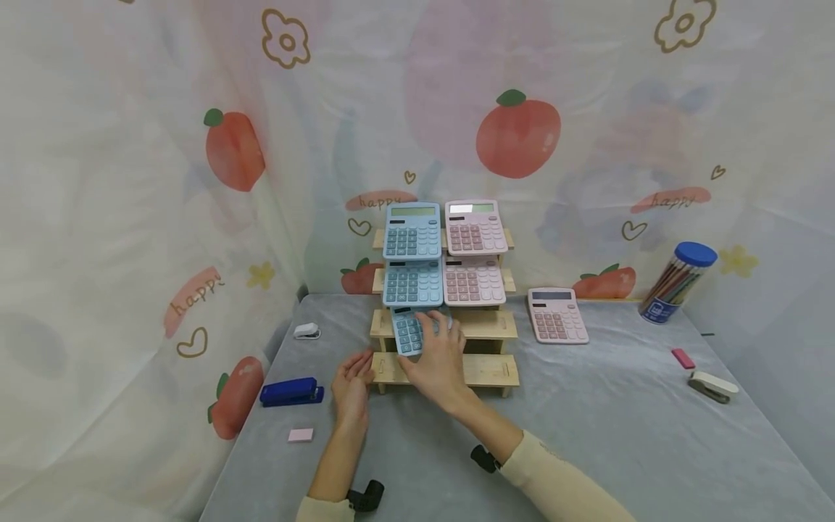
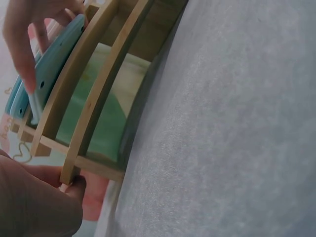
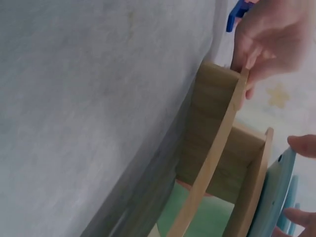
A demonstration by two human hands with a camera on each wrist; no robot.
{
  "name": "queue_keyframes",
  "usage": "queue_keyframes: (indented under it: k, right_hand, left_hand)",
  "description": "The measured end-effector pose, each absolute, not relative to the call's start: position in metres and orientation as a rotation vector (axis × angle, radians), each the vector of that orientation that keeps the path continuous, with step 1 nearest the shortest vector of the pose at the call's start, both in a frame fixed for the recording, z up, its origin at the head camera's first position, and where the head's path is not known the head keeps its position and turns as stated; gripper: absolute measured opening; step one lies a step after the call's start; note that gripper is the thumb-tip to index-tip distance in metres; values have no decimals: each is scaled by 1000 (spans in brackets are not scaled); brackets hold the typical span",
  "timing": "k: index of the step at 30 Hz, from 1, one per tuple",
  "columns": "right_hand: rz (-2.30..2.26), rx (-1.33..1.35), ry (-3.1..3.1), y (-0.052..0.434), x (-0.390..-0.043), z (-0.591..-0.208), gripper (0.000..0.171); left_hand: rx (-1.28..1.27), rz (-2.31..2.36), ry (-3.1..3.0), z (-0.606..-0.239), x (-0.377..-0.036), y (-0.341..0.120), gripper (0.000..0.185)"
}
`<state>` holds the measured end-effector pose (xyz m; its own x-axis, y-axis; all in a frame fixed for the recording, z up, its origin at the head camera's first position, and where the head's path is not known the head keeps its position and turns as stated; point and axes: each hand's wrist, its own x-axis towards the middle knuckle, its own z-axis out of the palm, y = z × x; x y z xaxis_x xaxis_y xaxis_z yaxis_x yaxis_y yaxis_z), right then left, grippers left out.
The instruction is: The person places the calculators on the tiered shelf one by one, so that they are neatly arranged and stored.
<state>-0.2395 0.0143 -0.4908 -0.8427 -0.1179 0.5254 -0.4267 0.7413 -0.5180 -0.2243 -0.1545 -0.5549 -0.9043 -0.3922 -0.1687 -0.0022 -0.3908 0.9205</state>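
Note:
A tiered wooden rack stands mid-table with two blue and two pink calculators on its upper tiers. My right hand grips a third blue calculator on the third tier, at the left. In the right wrist view the blue calculator leans behind the rack's slat, with my fingertips on its edge. My left hand holds the rack's lower left end. In the left wrist view its thumb presses that end of the rack, with the calculator above.
Another pink calculator lies right of the rack. A white stapler, a blue stapler and a pink eraser are on the left. A pencil tube, an eraser and a stapler are on the right.

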Motion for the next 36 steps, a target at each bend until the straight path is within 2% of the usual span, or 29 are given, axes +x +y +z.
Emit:
queue_keyframes:
  k: [7, 13, 26, 36]
  right_hand:
    - [794, 338, -2546, -5, -239, -490, 84]
    - [800, 389, -2524, -9, -232, -495, 82]
    - [947, 566, -2457, 11, -235, -501, 75]
    - [1065, 542, -2368, 34, -226, -502, 63]
  left_hand:
    - [552, -2362, -1590, -553, -226, -154, 54]
    - [555, -2368, -1581, -552, -226, -153, 52]
    - [566, -2366, -1575, -551, -224, -155, 53]
    - [560, -2346, -1594, -555, -225, -153, 53]
